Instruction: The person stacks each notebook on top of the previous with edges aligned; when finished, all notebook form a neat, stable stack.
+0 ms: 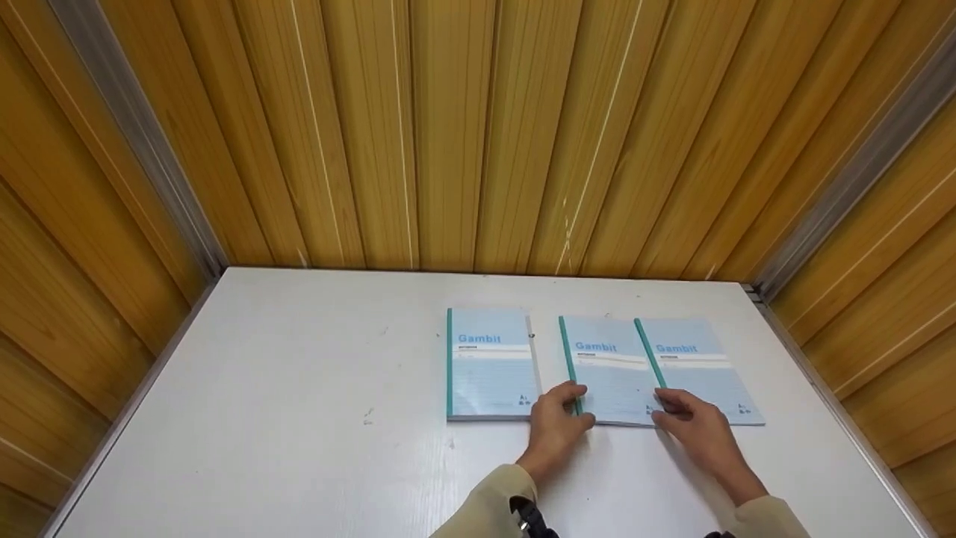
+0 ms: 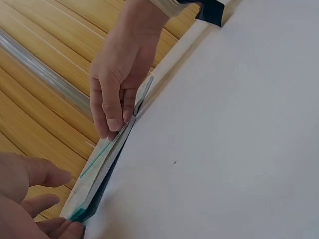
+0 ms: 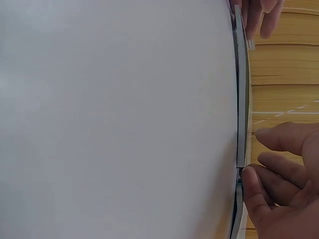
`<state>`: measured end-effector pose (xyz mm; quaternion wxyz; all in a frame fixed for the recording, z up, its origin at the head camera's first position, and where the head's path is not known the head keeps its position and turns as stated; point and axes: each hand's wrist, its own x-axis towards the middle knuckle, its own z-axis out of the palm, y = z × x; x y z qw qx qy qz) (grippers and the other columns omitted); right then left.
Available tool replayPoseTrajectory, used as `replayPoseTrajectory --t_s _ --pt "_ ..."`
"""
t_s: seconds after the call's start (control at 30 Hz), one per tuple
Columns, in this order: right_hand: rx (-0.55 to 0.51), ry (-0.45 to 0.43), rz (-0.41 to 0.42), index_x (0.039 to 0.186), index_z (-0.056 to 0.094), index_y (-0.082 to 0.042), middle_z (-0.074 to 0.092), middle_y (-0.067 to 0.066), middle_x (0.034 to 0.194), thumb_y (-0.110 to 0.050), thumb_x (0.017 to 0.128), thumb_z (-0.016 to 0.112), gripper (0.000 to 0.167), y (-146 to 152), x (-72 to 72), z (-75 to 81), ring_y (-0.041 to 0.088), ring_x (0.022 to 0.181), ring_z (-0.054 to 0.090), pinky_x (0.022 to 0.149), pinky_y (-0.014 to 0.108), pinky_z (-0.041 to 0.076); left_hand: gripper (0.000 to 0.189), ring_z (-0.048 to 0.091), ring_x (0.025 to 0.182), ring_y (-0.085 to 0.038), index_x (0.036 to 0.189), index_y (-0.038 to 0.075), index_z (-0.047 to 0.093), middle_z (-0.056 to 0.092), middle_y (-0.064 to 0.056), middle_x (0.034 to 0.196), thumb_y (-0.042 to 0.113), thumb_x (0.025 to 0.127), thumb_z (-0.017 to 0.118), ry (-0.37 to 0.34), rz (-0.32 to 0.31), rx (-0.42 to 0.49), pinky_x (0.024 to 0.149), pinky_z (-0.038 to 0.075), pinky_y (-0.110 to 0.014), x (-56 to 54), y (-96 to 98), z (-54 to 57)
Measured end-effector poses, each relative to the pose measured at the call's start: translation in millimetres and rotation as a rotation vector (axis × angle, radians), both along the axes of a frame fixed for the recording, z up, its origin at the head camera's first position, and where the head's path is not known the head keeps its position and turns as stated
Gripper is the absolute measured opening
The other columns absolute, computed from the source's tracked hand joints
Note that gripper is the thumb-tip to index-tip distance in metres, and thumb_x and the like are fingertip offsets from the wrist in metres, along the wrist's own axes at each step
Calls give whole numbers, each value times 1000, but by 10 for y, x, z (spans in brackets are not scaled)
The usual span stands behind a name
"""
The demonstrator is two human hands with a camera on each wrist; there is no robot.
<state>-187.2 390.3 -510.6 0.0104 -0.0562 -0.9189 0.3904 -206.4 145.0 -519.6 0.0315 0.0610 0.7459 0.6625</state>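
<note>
Three light blue notebooks marked "Gambit" lie on a white table. The left notebook (image 1: pixel 489 381) stands apart from the others, while the middle notebook (image 1: pixel 609 381) meets the teal spine of the right notebook (image 1: pixel 706 385). My left hand (image 1: pixel 556 426) grips the middle notebook at the lower end of its teal spine, thumb at the near edge. At that notebook's near right corner my right hand (image 1: pixel 694 426) pinches the edge, right beside the right notebook's spine. In the left wrist view, a dark shadow shows under the middle notebook's near edge (image 2: pixel 107 174).
The white table (image 1: pixel 261 418) has a few small dark marks on its surface. Behind it rises a wood-patterned panel wall (image 1: pixel 448 149), with side walls joined by grey metal corner posts (image 1: pixel 142 127).
</note>
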Motion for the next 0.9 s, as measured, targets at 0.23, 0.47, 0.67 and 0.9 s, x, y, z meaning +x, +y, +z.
replayPoseTrajectory --t_s 0.23,0.47,0.67,0.9 --pt "-66 -35 -68 142 63 3 66 21 136 -23 103 71 47 25 10 -16 34 123 62 83 14 50 38 71 110 -21 120 1 76 74 -6 118 -11 84 77 -123 81 229 89 61 -30 57 55 46" --pt "-118 -25 -88 140 63 5 66 21 133 -19 102 73 46 -16 -3 -30 22 111 62 80 18 53 42 68 95 -15 120 3 75 71 -4 113 -10 80 77 -245 85 330 80 60 -28 123 141 122" --pt "-144 -48 -106 142 61 5 64 22 136 -23 103 73 50 -18 -13 -23 23 113 61 79 19 53 51 65 107 -18 129 5 72 68 -4 121 -9 80 78 -264 42 302 86 60 -30 130 97 153" --pt "-264 -83 -132 152 52 1 63 19 138 -42 107 65 64 -19 -38 -19 15 111 65 86 21 57 52 70 105 -21 134 0 68 69 -9 119 -10 84 78 -326 10 461 87 62 -32 66 0 224"
